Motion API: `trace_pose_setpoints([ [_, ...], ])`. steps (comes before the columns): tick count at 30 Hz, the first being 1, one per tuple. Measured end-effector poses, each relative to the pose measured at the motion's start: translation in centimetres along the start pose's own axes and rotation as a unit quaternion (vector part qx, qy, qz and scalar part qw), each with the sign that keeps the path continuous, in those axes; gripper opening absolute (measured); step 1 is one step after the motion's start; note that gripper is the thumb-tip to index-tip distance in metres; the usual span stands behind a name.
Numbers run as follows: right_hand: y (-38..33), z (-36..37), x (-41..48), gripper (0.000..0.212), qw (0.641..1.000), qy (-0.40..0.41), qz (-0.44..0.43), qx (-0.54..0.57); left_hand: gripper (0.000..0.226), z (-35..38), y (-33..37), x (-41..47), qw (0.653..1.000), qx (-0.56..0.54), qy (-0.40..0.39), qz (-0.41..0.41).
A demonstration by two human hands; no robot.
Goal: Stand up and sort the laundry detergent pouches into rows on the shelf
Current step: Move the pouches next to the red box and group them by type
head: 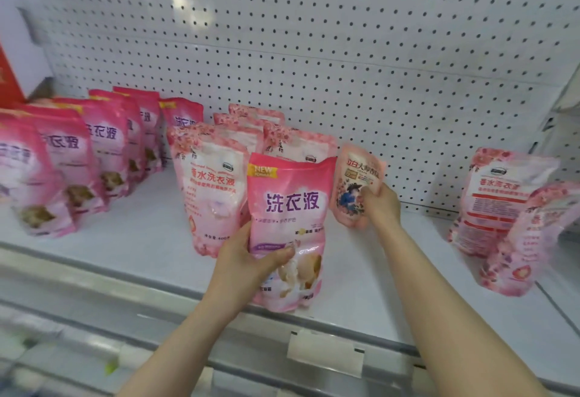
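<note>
Left hand (248, 260) gripped the dark-pink pouch (288, 205) mid-frame, right hand (380, 206) the peach pouch (351, 177); released crooked, either could topple the pale row (210, 183).

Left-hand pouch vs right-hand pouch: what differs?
Size: the pink pouch in the left hand looks larger than the peach pouch in the right hand.
Colour: the pink pouch is saturated, with a NEW badge; the peach pouch is pale, with a blue figure.
Place: the pink pouch is at the shelf front edge; the peach pouch is further back.
Both are upright, each gripped by one hand.
</note>
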State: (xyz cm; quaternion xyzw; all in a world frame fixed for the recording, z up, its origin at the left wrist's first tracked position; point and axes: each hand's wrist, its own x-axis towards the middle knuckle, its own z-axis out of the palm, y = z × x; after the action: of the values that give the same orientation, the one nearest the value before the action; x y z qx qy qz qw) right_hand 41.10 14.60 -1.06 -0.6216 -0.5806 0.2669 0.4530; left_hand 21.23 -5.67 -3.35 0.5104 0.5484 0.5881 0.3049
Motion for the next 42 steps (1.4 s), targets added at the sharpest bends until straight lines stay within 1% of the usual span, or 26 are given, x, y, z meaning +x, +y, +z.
trace_pose_setpoints([
  [1, 0.4, -0.4, 0.0, 0.024, 1.000, -0.008, -0.006, 0.016, 0.037, 0.1, 0.0, 0.0, 1.000, -0.003, 0.005, -0.002],
  [4, 1.5, -0.7, -0.6, 0.027, 0.997, -0.065, -0.016, 0.043, 0.036, 0.4, -0.2, -0.1, 1.000, -0.011, 0.013, -0.003],
  [5, 1.8, -0.7, -0.8, 0.026, 0.996, -0.070, -0.012, 0.047, 0.036, 0.4, -0.2, -0.1, 1.000, -0.014, 0.015, -0.001],
  [8, 1.5, -1.1, -1.4, 0.025, 0.997, -0.045, 0.004, 0.066, 0.037, 0.4, -0.1, -0.5, 0.999, -0.038, 0.021, 0.004],
  [11, 0.5, -3.1, -3.0, 0.013, 0.990, -0.032, 0.004, 0.137, 0.040, 0.0, 0.4, -0.8, 0.997, -0.075, 0.022, 0.015],
  [15, -0.9, -6.3, -8.7, 0.020, 0.960, 0.009, -0.010, 0.280, 0.050, -1.8, 0.8, -1.3, 0.991, -0.132, 0.019, 0.013],
  [17, -1.3, -6.9, -12.2, 0.023, 0.941, 0.009, -0.020, 0.338, 0.054, -3.3, 0.8, -1.9, 0.990, -0.142, 0.012, 0.005],
  [19, -1.7, -6.4, -15.9, 0.027, 0.932, -0.007, -0.023, 0.362, 0.057, -5.3, 0.5, -2.8, 0.989, -0.148, 0.003, -0.001],
  [23, -3.1, -2.7, -22.5, 0.025, 0.931, -0.039, -0.017, 0.362, 0.051, -10.9, -0.3, -5.3, 0.989, -0.144, -0.024, -0.012],
  [26, -4.5, 1.6, -26.7, 0.025, 0.933, -0.060, -0.009, 0.354, 0.041, -15.7, -1.5, -6.8, 0.989, -0.142, -0.026, -0.022],
  [31, -6.7, 8.6, -31.9, 0.024, 0.933, -0.082, -0.001, 0.351, 0.040, -23.6, -3.5, -8.6, 0.986, -0.163, 0.006, -0.043],
  [35, -8.8, 13.2, -34.2, 0.025, 0.937, -0.102, 0.002, 0.335, 0.039, -29.0, -5.2, -9.2, 0.979, -0.190, 0.023, -0.067],
  [38, -10.7, 16.6, -34.9, 0.024, 0.940, -0.132, -0.017, 0.314, 0.042, -32.8, -6.4, -9.1, 0.971, -0.225, 0.048, -0.060],
  [42, -13.4, 21.2, -34.8, 0.027, 0.944, -0.176, -0.062, 0.274, 0.039, -37.6, -7.7, -8.2, 0.967, -0.233, 0.100, -0.029],
])
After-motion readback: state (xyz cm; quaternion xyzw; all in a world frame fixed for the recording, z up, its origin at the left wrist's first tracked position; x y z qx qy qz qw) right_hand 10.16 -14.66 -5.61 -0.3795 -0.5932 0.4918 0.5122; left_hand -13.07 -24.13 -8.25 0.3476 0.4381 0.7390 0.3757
